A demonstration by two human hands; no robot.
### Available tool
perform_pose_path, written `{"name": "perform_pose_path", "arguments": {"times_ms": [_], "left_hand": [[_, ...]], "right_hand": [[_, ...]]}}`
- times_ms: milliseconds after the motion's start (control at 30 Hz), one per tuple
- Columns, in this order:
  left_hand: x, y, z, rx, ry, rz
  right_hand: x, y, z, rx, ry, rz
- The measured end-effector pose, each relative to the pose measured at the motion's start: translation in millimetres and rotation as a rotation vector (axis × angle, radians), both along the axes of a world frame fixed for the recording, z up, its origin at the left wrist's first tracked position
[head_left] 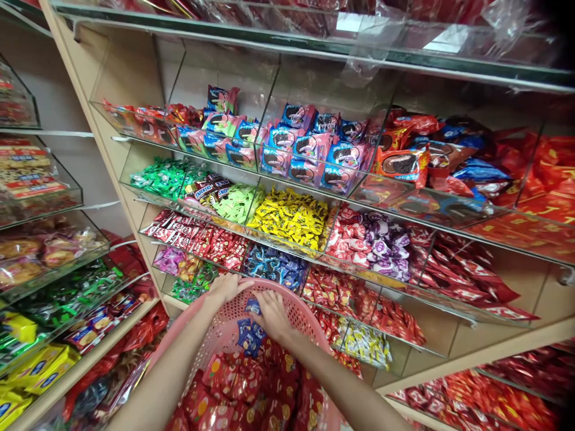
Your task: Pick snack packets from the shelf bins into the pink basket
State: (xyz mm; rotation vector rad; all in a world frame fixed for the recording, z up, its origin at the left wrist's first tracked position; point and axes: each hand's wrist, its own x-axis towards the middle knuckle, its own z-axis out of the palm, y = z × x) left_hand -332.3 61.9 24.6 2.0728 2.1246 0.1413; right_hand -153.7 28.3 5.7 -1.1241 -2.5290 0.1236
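A pink perforated plastic basket (294,314) sits low in front of me, filled with red wrapped sweets (251,389) and a few blue wrapped sweets (248,336). My left hand (224,288) grips the basket's far rim. My right hand (272,315) reaches into the basket, fingers closed on blue wrapped sweets near its far wall. Just beyond the rim lies a shelf bin of the same blue sweets (275,267).
Tilted clear-fronted shelves hold yellow sweets (291,218), green sweets (164,176), Snickers bars (207,188), red wafer packs (197,239) and blue biscuit packs (309,149). A second shelf unit (40,251) stands close on the left.
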Motion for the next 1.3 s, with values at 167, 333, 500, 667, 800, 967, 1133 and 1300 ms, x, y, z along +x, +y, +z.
{"name": "perform_pose_path", "arguments": {"times_ms": [167, 333, 500, 667, 800, 967, 1133, 1300], "left_hand": [[-1.5, 1.6, -3.6, -0.004, 0.007, -0.008], [-3.0, 2.7, -6.3, -0.012, 0.002, 0.002], [-3.0, 2.9, -6.7, -0.010, 0.010, 0.005], [-2.4, 2.2, -5.8, -0.012, 0.004, 0.009], [-2.6, 2.4, -5.3, -0.010, -0.013, 0.015], [-3.1, 3.2, -5.8, -0.026, -0.016, 0.014], [-2.1, 1.2, -3.0, -0.021, -0.008, 0.005], [-1.2, -0.5, 0.0, -0.021, -0.004, 0.003]], "right_hand": [[-27.5, -8.6, -33.7, -0.096, -0.067, -0.103], [-41.4, -10.8, -48.0, -0.063, -0.167, -0.192], [-49.6, -12.8, -53.7, -0.046, -0.243, -0.259], [-48.6, -17.2, -40.9, -0.027, -0.225, -0.225], [-28.5, -5.2, -5.7, 0.095, -0.115, -0.191], [15.9, 38.9, 31.3, 0.189, -0.172, -0.357], [41.2, 71.6, 30.6, 0.256, -0.281, -0.423], [39.1, 80.2, 21.2, 0.281, -0.313, -0.467]]}}
